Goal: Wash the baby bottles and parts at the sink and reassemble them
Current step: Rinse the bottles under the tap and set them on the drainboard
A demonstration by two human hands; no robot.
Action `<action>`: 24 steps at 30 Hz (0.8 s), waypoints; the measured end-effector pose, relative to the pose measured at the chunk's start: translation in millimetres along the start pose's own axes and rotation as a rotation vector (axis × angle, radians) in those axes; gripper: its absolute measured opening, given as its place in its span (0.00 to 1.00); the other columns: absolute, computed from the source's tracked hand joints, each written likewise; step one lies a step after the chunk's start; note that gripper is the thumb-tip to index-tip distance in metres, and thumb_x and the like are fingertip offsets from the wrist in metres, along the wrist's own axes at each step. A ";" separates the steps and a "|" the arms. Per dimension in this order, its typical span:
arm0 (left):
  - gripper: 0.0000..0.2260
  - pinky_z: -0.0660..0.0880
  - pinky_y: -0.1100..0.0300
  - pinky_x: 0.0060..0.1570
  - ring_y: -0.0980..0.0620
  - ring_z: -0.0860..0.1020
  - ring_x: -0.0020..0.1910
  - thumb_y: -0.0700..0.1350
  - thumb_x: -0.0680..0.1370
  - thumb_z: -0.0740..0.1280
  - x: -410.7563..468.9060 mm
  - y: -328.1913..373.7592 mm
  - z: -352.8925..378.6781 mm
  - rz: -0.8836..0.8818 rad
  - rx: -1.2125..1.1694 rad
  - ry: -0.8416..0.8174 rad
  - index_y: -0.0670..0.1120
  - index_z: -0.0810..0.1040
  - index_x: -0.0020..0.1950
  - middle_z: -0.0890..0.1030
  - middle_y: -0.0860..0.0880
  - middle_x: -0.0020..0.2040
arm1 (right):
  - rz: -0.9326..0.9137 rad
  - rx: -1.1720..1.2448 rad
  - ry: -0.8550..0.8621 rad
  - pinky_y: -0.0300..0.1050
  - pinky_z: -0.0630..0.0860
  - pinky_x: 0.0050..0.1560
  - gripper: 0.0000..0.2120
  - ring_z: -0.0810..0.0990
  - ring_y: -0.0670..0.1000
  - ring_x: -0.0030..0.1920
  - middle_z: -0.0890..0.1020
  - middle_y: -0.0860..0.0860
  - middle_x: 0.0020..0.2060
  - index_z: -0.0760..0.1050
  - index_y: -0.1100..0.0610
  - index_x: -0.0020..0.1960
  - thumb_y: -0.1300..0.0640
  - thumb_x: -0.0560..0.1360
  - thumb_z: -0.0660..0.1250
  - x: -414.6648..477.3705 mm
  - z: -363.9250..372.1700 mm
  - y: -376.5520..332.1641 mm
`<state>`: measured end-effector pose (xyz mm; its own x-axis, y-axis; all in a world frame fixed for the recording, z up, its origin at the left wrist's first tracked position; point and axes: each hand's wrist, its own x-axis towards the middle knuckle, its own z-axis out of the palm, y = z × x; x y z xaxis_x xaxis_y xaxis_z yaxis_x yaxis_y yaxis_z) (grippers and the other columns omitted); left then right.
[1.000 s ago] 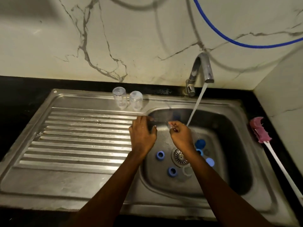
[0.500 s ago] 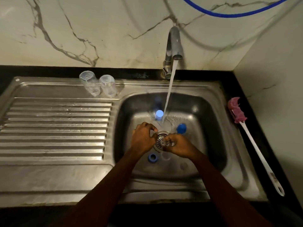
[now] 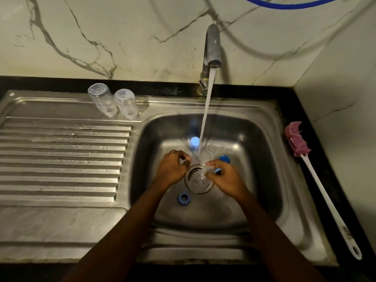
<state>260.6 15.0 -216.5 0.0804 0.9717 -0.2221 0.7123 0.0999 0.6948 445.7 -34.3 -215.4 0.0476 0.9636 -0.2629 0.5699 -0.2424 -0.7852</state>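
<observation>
Over the sink basin (image 3: 264,151), my right hand (image 3: 225,179) pinches a small clear bottle part (image 3: 209,169) just beside the running water (image 3: 205,119); a bit of blue shows at its fingertips. My left hand (image 3: 172,168) is close on the left with its fingers curled, and blur hides whether it holds anything. In the basin lie a blue ring (image 3: 183,199), a blue cap (image 3: 224,159) and a pale blue-topped part (image 3: 194,141). Two clear bottles (image 3: 101,100) (image 3: 126,103) stand upside down on the drainboard's far edge.
The drain strainer (image 3: 198,180) sits between my hands. The tap (image 3: 212,47) rises from the back wall. On the black counter at right lies a pink-headed bottle brush (image 3: 297,139) with a long white handle. The ribbed drainboard (image 3: 61,155) spreads left. A blue hose (image 3: 284,5) crosses the wall.
My view shifted so the basin is now central. Both hands came down from the basin's far left rim to just above the drain, the right still pinching the clear part.
</observation>
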 end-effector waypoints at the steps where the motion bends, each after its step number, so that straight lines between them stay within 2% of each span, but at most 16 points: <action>1: 0.02 0.77 0.54 0.52 0.53 0.79 0.49 0.50 0.77 0.69 6.6 2.1 1.0 -0.020 -0.041 0.000 0.54 0.81 0.46 0.81 0.53 0.51 | 0.014 0.084 0.071 0.38 0.76 0.45 0.08 0.80 0.43 0.44 0.82 0.45 0.45 0.80 0.50 0.54 0.55 0.75 0.70 7.6 -2.2 -0.1; 4: 0.07 0.76 0.56 0.48 0.52 0.80 0.46 0.53 0.80 0.66 29.5 12.0 3.3 -0.026 -0.153 -0.032 0.54 0.80 0.46 0.82 0.51 0.48 | 0.050 0.269 0.217 0.46 0.77 0.47 0.06 0.80 0.46 0.42 0.83 0.48 0.43 0.80 0.45 0.48 0.55 0.77 0.66 33.5 -4.6 -1.5; 7: 0.12 0.75 0.55 0.52 0.52 0.80 0.49 0.56 0.81 0.64 55.6 22.6 9.9 0.002 -0.252 -0.101 0.50 0.82 0.54 0.83 0.51 0.49 | 0.092 0.326 0.311 0.52 0.77 0.50 0.08 0.80 0.52 0.44 0.83 0.51 0.42 0.78 0.46 0.41 0.53 0.77 0.63 64.2 -6.6 -4.2; 9: 0.12 0.76 0.54 0.55 0.51 0.80 0.51 0.53 0.82 0.63 67.6 28.0 16.0 0.022 -0.286 -0.153 0.48 0.80 0.57 0.83 0.49 0.52 | 0.126 0.348 0.319 0.52 0.76 0.52 0.08 0.80 0.54 0.46 0.82 0.53 0.44 0.78 0.50 0.45 0.53 0.77 0.61 82.2 -7.4 -4.3; 11: 0.11 0.78 0.51 0.52 0.49 0.81 0.49 0.53 0.82 0.63 71.7 30.9 21.0 0.035 -0.355 -0.181 0.48 0.79 0.55 0.83 0.47 0.51 | 0.181 0.335 0.321 0.52 0.75 0.53 0.10 0.79 0.56 0.49 0.81 0.56 0.47 0.76 0.55 0.49 0.53 0.79 0.57 97.0 -5.5 -1.6; 13: 0.15 0.81 0.45 0.47 0.43 0.83 0.45 0.55 0.82 0.63 73.4 30.1 27.5 0.018 -0.503 -0.201 0.45 0.79 0.57 0.83 0.43 0.49 | 0.203 0.304 0.328 0.54 0.75 0.55 0.12 0.79 0.59 0.51 0.80 0.58 0.49 0.75 0.55 0.50 0.51 0.80 0.55 107.1 -1.7 3.3; 14: 0.15 0.81 0.46 0.41 0.43 0.84 0.41 0.55 0.82 0.63 74.4 29.6 30.3 0.012 -0.558 -0.222 0.44 0.78 0.58 0.83 0.42 0.48 | 0.209 0.276 0.334 0.54 0.74 0.56 0.14 0.78 0.61 0.53 0.80 0.59 0.51 0.75 0.56 0.52 0.50 0.80 0.54 111.6 -0.8 4.6; 17: 0.11 0.74 0.59 0.23 0.52 0.78 0.26 0.50 0.84 0.60 74.5 26.7 34.6 0.039 -0.566 -0.159 0.44 0.77 0.52 0.80 0.45 0.38 | 0.197 0.197 0.318 0.52 0.72 0.57 0.17 0.77 0.61 0.55 0.80 0.60 0.54 0.77 0.59 0.54 0.51 0.81 0.53 113.9 3.9 3.6; 19: 0.12 0.65 0.64 0.19 0.54 0.72 0.21 0.47 0.84 0.56 77.9 23.6 36.6 -0.034 -0.613 -0.089 0.44 0.76 0.48 0.77 0.43 0.35 | 0.070 0.186 0.301 0.51 0.74 0.52 0.14 0.79 0.58 0.50 0.81 0.57 0.48 0.76 0.55 0.49 0.50 0.82 0.55 110.9 9.8 4.0; 22: 0.17 0.59 0.67 0.17 0.53 0.67 0.19 0.50 0.84 0.53 80.2 22.7 33.9 -0.270 -0.710 -0.221 0.42 0.74 0.47 0.76 0.43 0.31 | -0.151 0.158 0.330 0.43 0.73 0.40 0.14 0.76 0.45 0.35 0.77 0.48 0.33 0.72 0.53 0.40 0.49 0.81 0.59 103.2 14.3 4.4; 24: 0.20 0.58 0.66 0.18 0.51 0.66 0.21 0.53 0.84 0.52 79.5 23.3 36.1 -0.328 -0.734 -0.288 0.42 0.75 0.46 0.76 0.45 0.26 | -0.171 0.085 0.402 0.39 0.65 0.31 0.19 0.69 0.43 0.28 0.71 0.48 0.26 0.67 0.54 0.32 0.50 0.81 0.60 102.5 13.5 2.6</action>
<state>308.8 86.8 -242.7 0.1941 0.7870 -0.5856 0.1061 0.5766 0.8101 441.0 62.3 -251.9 0.2834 0.9538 0.1000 0.5281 -0.0682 -0.8464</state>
